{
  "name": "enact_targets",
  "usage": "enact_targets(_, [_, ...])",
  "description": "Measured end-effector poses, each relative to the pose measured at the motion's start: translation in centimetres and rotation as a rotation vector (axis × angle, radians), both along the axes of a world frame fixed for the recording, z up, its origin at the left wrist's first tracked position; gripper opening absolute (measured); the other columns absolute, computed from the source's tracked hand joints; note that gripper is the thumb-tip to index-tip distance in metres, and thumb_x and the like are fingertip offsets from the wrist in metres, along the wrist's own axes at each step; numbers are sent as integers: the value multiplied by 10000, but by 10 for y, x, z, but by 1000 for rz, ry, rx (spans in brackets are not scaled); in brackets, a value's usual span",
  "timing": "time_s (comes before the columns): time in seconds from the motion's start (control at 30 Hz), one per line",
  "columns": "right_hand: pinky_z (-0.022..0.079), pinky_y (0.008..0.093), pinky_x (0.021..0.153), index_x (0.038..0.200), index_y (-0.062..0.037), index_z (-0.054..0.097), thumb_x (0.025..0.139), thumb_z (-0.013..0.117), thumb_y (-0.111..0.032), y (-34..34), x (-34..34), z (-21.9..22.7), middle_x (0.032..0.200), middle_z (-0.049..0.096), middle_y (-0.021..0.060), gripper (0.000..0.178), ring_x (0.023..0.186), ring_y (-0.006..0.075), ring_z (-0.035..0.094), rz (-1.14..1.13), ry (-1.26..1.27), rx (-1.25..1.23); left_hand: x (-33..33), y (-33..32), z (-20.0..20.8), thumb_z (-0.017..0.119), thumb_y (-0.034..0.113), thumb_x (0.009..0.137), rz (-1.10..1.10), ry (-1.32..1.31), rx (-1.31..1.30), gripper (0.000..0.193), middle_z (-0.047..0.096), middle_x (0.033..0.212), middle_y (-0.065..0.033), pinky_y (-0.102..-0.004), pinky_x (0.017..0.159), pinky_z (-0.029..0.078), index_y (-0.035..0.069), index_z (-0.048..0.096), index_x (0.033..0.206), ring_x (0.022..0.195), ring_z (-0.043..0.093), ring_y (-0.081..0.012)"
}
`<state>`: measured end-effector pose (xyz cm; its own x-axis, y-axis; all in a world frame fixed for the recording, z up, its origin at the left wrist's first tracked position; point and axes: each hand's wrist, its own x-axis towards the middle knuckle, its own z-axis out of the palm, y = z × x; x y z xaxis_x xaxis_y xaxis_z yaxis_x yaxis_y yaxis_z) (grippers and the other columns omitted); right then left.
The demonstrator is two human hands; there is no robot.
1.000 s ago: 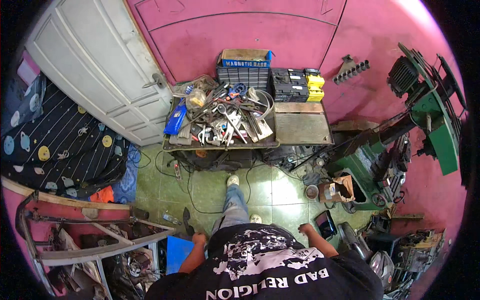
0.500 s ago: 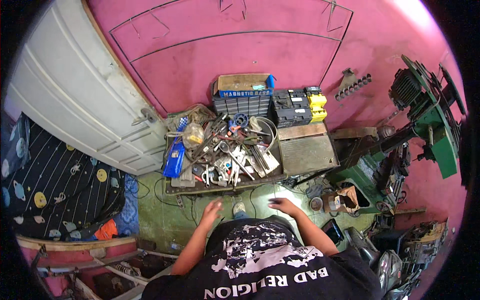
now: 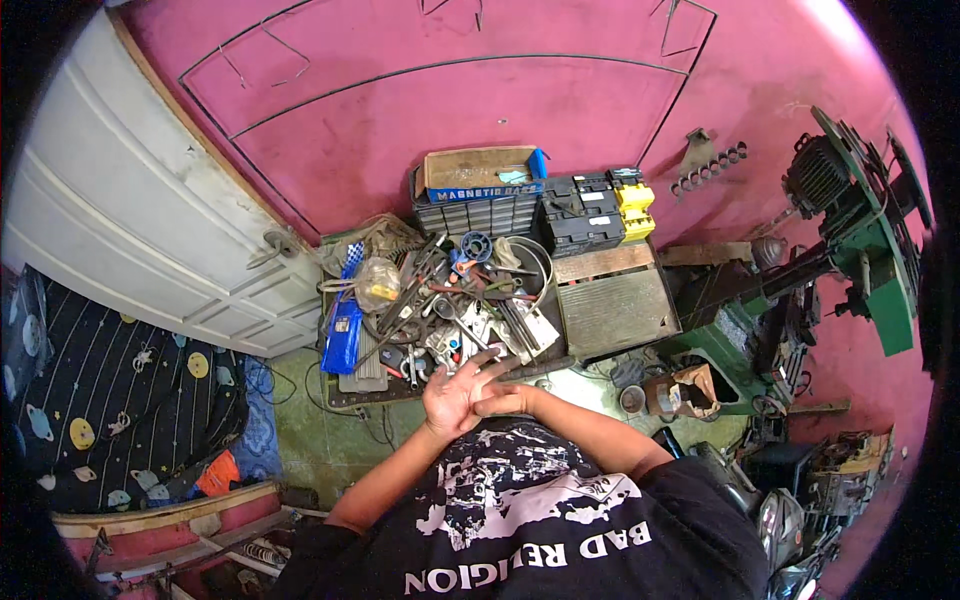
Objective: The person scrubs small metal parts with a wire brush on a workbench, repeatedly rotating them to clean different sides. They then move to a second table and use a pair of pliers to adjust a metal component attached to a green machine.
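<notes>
In front of my chest, at the near edge of the table, my two hands meet. My left hand (image 3: 455, 396) is open, palm showing, with its fingers spread toward the table. My right hand (image 3: 506, 399) comes in from the right and lies against the left palm; its fingertips are partly hidden there. No object shows in either hand. Just beyond them, a heap of hand tools and metal parts covers the worktable (image 3: 350, 400). A ring-ended metal tool (image 3: 445, 308), a blue wheel-like part (image 3: 476, 245) and a blue packet (image 3: 342, 338) stand out.
Behind the heap stand a black crate (image 3: 480, 215) with an open cardboard box (image 3: 480, 172) on it, and black-and-yellow cases (image 3: 590, 215). A green machine (image 3: 885, 290) rises at right. A white door (image 3: 170, 200) is at left. A paper bag (image 3: 690, 390) sits on the floor.
My hands were apart over the floor; they have come together in front of me, the left palm turned up. The view has shifted slightly.
</notes>
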<state>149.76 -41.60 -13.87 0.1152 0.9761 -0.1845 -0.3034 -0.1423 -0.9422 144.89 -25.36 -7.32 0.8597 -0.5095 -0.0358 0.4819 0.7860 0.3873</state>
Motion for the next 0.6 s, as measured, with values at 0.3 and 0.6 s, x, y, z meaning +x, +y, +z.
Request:
enact_targets(0.3, [422, 382, 1116, 1184, -71, 752, 1036, 582, -395, 14, 8, -44, 1200, 742, 100, 394, 1191, 198, 613, -233, -63, -30, 24, -2, -8, 338, 840, 904, 81, 93, 60, 1021, 401, 1510, -393, -442, 841, 608, 2, 426, 1480, 1077, 686, -458])
enact_targets(0.6, [552, 379, 887, 1177, -31, 741, 871, 740, -562, 9, 53, -57, 1043, 757, 209, 613, 938, 281, 734, -270, -514, -543, 46, 62, -117, 651, 425, 972, 101, -41, 1463, 505, 614, 1305, -274, -460, 799, 589, 20, 616, 1272, 1078, 667, -376])
